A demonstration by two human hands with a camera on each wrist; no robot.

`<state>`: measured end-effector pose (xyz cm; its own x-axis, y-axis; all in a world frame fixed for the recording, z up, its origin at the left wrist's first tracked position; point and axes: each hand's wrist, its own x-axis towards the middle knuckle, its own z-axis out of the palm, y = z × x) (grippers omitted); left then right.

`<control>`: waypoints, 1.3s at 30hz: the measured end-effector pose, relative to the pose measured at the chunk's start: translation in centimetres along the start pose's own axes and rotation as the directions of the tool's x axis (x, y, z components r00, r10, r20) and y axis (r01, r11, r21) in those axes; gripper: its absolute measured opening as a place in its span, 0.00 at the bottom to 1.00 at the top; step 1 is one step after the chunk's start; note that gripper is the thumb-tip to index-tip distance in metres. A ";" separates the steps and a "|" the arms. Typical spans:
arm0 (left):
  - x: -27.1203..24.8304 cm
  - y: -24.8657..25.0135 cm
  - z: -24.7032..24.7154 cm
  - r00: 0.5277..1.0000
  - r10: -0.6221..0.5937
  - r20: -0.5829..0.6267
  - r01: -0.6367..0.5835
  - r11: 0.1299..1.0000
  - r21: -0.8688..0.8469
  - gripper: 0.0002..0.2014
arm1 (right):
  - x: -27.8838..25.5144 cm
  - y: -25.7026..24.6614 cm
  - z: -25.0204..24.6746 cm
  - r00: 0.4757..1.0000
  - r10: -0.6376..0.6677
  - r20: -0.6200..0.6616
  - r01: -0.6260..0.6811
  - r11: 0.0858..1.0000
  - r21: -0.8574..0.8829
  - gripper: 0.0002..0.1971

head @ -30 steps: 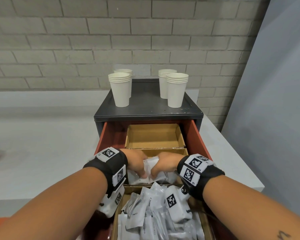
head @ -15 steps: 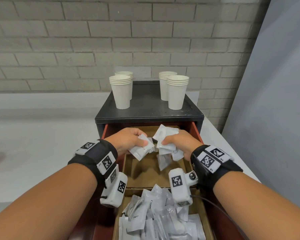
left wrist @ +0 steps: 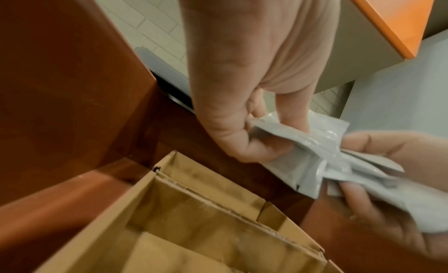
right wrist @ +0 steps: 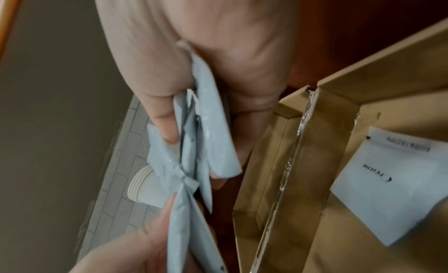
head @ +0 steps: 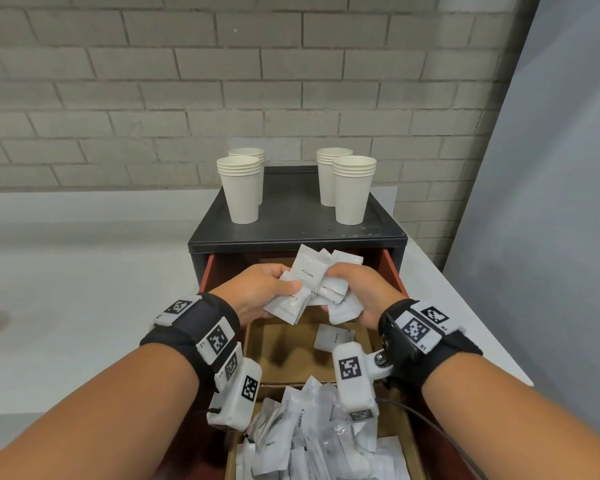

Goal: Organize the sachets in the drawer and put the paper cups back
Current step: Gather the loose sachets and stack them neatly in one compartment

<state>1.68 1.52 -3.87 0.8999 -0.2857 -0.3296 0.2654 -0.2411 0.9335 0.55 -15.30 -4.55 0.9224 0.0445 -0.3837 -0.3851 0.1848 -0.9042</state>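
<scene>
Both hands hold a bunch of white sachets (head: 314,284) above the open red drawer (head: 394,271). My left hand (head: 257,292) pinches sachets (left wrist: 290,143) between thumb and fingers. Fingers of my right hand (head: 357,292) curl round the other sachets (right wrist: 206,135). One "Cream" sachet (head: 333,337) lies alone in the middle cardboard compartment (head: 274,355), seen too as the lone sachet (right wrist: 392,181). A heap of sachets (head: 312,441) fills the nearest compartment. Several stacks of white paper cups (head: 239,188) stand on the black cabinet top (head: 291,220).
The cabinet stands on a white counter (head: 84,289) against a grey brick wall (head: 222,81). A grey panel (head: 551,202) rises on the right. The drawer's far compartment is mostly hidden behind my hands.
Both hands lifted a bunch of sachets out of the middle compartment and brought them together higher up. One sachet now lies alone in that compartment.
</scene>
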 end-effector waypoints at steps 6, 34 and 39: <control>0.2 0.3 1.0 0.998 -0.042 -0.039 0.040 0.998 -0.042 0.04 | 0.1 0.5 0.6 0.995 -0.071 0.065 0.069 0.997 0.031 0.16; 2.3 -1.0 4.8 0.961 -0.269 -0.065 0.265 0.824 0.501 0.12 | 1.1 0.1 -2.1 0.923 -0.311 -0.227 0.297 0.950 -0.096 0.12; 3.2 -1.1 7.6 0.975 -0.222 -0.017 0.105 0.389 0.915 0.22 | 1.1 0.2 -1.9 0.927 -0.327 -0.184 0.319 0.945 -0.074 0.17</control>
<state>1.64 -6.21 -7.03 0.8244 -0.2090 -0.5260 -0.1192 -0.9726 0.1995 1.43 -17.13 -5.50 0.9752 -0.2001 -0.0946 -0.0722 0.1164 -0.9906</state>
